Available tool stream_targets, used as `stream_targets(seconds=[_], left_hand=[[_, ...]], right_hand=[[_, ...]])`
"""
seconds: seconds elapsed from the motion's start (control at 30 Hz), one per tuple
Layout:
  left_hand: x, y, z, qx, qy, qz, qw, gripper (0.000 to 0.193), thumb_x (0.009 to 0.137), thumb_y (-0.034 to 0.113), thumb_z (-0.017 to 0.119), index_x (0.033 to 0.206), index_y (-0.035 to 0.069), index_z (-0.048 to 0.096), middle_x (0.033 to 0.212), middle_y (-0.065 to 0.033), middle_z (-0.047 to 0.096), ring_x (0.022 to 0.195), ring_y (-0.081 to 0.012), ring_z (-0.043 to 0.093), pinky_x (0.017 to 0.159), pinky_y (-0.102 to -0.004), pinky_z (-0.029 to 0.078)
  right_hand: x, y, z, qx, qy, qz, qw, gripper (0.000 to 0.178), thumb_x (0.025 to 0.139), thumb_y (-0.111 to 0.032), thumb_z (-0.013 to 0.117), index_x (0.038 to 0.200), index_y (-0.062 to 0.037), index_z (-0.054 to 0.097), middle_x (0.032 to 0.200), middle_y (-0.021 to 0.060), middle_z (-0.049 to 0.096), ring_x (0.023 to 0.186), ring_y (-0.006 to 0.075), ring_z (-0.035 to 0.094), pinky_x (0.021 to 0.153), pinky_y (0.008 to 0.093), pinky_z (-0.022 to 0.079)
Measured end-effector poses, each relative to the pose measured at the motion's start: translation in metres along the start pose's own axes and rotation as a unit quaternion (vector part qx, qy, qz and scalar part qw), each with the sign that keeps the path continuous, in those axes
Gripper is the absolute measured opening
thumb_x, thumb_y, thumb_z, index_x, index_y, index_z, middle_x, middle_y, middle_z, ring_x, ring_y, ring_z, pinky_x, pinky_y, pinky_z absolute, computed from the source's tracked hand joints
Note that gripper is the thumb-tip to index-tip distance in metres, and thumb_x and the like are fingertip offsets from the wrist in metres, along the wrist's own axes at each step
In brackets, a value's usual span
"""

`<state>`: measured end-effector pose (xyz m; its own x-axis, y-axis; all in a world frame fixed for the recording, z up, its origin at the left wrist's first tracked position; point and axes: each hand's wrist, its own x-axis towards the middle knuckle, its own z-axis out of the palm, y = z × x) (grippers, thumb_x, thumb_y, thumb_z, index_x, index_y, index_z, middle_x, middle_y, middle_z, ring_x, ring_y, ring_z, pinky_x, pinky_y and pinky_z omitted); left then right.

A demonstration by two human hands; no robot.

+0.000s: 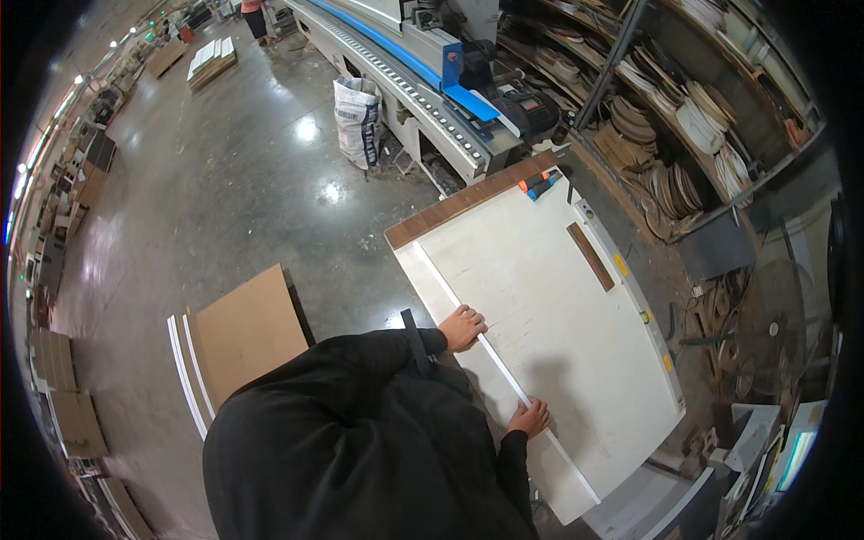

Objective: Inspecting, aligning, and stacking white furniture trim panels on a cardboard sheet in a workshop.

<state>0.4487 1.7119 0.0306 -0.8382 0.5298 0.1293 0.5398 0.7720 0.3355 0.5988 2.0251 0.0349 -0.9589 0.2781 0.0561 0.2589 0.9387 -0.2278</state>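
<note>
A long, narrow white strip point(506, 370) lies lengthwise near the close edge of a white worktable point(531, 270). My left hand point(463, 328) is closed over it toward the far end, with the fingers curled round its edge. Farther down the strip, my right hand point(529, 418) grips it too, with the knuckles up. Both ends of the strip extend past my hands. On the same tabletop are a brown strip point(590, 256), a long level point(633, 292) along the right edge, and orange-and-blue-handled tools point(538, 184) at the far corner.
A long machine point(396, 72) with a blue guard stands beyond the table, a white sack point(358, 121) beside it. Shelves point(621, 54) of coiled edging line the right. Left of me are a brown panel point(247, 328) and white strips point(184, 369). Another person point(255, 20) stands far off.
</note>
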Motion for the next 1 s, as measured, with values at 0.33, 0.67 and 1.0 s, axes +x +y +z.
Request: stream_targets(seconds=[0.33,0.67,1.0], left_hand=[[0.003,0.000,-0.002,0.011,0.014,0.015,1.000,0.038,0.079,0.024,0.072,0.115,0.013,0.065,0.111,-0.0074,0.061,0.111,-0.0266,0.057,0.105,-0.0449,0.040],[0.003,0.003,-0.010,-0.001,-0.018,0.025,1.000,0.042,0.081,0.029,0.073,0.117,0.010,0.062,0.115,-0.0094,0.059,0.116,-0.0282,0.055,0.108,-0.0485,0.037],[-0.020,-0.020,-0.037,-0.088,-0.074,0.108,0.988,0.088,0.089,0.034,0.071,0.159,0.003,0.029,0.162,-0.0194,0.035,0.152,-0.0371,0.030,0.128,-0.0479,0.021]], right_hand=[[0.005,0.009,0.006,-0.020,-0.009,-0.009,1.000,0.028,0.085,-0.031,0.077,0.107,-0.0169,0.066,0.110,0.0058,0.062,0.110,0.0301,0.056,0.098,0.0457,0.040],[0.005,0.008,0.004,-0.013,-0.005,-0.006,1.000,0.028,0.084,-0.029,0.078,0.105,-0.0164,0.065,0.109,0.0069,0.061,0.111,0.0313,0.056,0.098,0.0464,0.039],[0.003,0.010,0.008,0.003,-0.018,0.012,1.000,0.027,0.085,-0.027,0.079,0.105,-0.0170,0.065,0.111,0.0060,0.061,0.113,0.0301,0.055,0.102,0.0463,0.039]])
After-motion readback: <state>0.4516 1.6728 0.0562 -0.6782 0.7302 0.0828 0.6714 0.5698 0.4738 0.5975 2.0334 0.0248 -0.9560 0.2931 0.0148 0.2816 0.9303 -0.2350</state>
